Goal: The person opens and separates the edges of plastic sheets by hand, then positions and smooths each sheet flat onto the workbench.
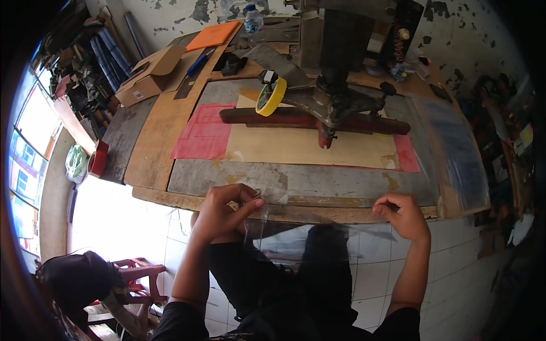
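A clear plastic sheet [301, 238] hangs over my lap at the table's front edge. My left hand [230, 210] pinches its left end between thumb and fingers. On the other side, my right hand [401, 213] is closed with curled fingers near the sheet's right end; whether it grips the plastic is too faint to tell. Beyond my hands, a cream sheet [284, 149] with pink ends [202, 133] lies flat under the dark red bar [273, 117] of a press machine [335, 94]. A roll of yellow tape [271, 98] rests against the machine.
An open cardboard box [149, 74], a blue-handled tool [197, 65], an orange folder [212, 36] and a water bottle [253, 21] stand or lie at the back left. Clear plastic sheets [455, 153] cover the right side. Someone crouches by a red stool [139, 270] at lower left.
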A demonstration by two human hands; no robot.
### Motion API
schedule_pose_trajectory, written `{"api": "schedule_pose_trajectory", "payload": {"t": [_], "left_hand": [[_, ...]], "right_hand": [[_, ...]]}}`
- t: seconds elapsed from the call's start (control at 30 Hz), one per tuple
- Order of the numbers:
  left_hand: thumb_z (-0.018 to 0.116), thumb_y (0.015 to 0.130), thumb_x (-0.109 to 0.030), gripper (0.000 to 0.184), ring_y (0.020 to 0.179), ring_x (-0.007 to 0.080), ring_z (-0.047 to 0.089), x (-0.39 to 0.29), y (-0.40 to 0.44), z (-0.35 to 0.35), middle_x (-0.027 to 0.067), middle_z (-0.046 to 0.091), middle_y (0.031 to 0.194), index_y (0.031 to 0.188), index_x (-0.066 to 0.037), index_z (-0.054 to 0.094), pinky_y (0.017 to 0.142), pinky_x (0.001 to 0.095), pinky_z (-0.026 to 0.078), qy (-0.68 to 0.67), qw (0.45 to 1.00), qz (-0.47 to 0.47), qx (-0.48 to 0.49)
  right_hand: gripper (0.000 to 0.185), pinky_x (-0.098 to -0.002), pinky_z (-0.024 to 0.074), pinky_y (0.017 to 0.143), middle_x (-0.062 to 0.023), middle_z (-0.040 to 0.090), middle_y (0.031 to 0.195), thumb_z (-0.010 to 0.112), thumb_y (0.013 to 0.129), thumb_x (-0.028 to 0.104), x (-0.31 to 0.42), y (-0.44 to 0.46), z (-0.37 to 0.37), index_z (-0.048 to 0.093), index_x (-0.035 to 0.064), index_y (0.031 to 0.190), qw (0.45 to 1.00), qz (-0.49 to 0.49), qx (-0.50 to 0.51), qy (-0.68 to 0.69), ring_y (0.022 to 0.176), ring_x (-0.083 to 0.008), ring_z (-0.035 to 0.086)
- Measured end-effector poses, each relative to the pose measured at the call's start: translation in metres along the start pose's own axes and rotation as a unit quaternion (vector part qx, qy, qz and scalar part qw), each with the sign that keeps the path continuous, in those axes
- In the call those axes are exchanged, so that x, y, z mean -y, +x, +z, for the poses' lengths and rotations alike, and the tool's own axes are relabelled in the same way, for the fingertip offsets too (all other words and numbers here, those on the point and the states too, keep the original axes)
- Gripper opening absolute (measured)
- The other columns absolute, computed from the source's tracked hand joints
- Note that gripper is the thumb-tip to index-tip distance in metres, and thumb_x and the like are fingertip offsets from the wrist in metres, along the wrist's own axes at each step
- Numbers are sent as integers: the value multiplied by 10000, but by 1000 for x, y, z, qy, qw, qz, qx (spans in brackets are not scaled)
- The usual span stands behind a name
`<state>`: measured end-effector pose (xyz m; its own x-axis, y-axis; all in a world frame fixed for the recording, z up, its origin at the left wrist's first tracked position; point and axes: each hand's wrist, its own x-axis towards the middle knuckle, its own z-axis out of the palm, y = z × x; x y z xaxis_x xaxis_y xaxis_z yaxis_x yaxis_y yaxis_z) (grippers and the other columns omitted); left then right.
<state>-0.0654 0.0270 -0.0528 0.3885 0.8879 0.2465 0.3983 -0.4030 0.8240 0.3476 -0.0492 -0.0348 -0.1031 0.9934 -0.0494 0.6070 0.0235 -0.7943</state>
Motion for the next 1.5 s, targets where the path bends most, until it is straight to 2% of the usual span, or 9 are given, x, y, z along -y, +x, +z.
{"api": "schedule_pose_trajectory", "payload": {"t": [0.2, 0.33, 0.47, 0.57, 0.83, 0.93, 1.1, 1.27, 1.5], "left_hand": [[802, 909, -81, 185, 754, 126, 718, 4, 9, 15, 66, 743, 783, 794, 6, 685, 700, 271, 545, -28, 998, -23, -59], [838, 900, -164, 218, 717, 102, 699, 15, 8, 22, 54, 745, 769, 834, 1, 712, 680, 269, 539, -50, 995, -31, -82], [833, 905, -152, 206, 726, 100, 695, 3, 8, 17, 49, 741, 776, 860, 8, 712, 686, 266, 535, -67, 993, -69, -65], [799, 921, -80, 147, 774, 97, 700, 4, 10, 14, 56, 737, 814, 872, 10, 694, 719, 255, 540, -86, 994, -64, -37], [796, 938, -107, 158, 876, 97, 704, 1, 7, 23, 46, 747, 905, 961, 19, 702, 787, 258, 556, -65, 994, -43, -72], [781, 945, -68, 156, 937, 111, 715, -12, 4, 31, 40, 733, 986, 1002, 8, 657, 849, 268, 567, -232, 967, -56, -93], [784, 932, -26, 274, 1019, 135, 724, -31, 4, 42, 61, 708, 1078, 1122, -9, 587, 889, 284, 579, -252, 966, -28, -56], [801, 914, -21, 386, 1047, 148, 731, -50, 10, 51, 72, 692, 1079, 1203, -10, 546, 888, 290, 589, -244, 970, 0, -4], [797, 906, 10, 413, 1038, 149, 709, -57, 17, 45, 63, 682, 1104, 1267, 20, 597, 915, 285, 571, -233, 971, -35, 27]], "right_hand": [[259, -362, 506, 930, -105, 726, 1076, 742, 983, 261, 7, 5, 7, 732, 20, 1077, 977, -75, -198, -10, 1021, -227, 679], [407, -445, 464, 1001, -80, 696, 1131, 812, 890, 415, 44, -15, 7, 742, 68, 1092, 969, -221, -68, -90, 1120, -280, 649], [294, -459, 475, 963, -46, 666, 1171, 845, 834, 291, 41, -15, 36, 730, 68, 989, 959, -162, -58, -226, 1139, -311, 614], [234, -439, 467, 978, -44, 670, 1155, 844, 837, 227, 31, -5, 37, 715, 59, 936, 982, -95, -77, -147, 1119, -295, 615], [507, -420, 450, 1023, -56, 665, 1116, 877, 775, 150, 31, 13, 30, 675, 109, 1238, 994, -39, -2, -100, 1122, -284, 597], [637, -414, 438, 1057, -62, 670, 1139, 887, 759, 182, 39, 12, 29, 642, 107, 1343, 985, -59, 25, -163, 1167, -289, 590], [756, -437, 440, 1071, -107, 680, 1256, 885, 812, 309, 71, 12, 54, 567, 83, 1460, 982, -179, 36, -53, 1230, -314, 608], [522, -369, 547, 871, -113, 758, 1026, 821, 919, 323, 87, 20, 88, 657, 33, 1321, 986, -144, -57, 62, 946, -247, 733], [258, -295, 528, 840, -55, 734, 970, 799, 947, 160, 84, 29, 91, 688, 13, 1127, 972, -106, -52, 201, 913, -122, 673]]}}
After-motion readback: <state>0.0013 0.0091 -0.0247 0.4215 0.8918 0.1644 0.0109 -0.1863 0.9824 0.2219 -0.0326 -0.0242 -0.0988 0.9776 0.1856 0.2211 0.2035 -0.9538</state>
